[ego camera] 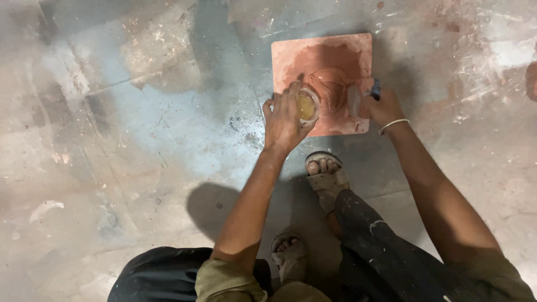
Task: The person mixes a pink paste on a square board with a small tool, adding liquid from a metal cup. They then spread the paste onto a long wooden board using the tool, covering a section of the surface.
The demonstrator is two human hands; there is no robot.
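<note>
A square reddish-brown mould slab lies flat on the concrete floor, with a leaf-like hollow carved in its middle. My left hand grips a small clear cup of yellowish liquid, held over the slab's near left part. My right hand rests at the slab's near right edge, fingers closed around a small dark-handled tool, perhaps a brush; its tip is blurred.
My two sandalled feet stand just below the slab, one further back. Stained, patchy concrete floor spreads all around. A reddish object shows at the right edge.
</note>
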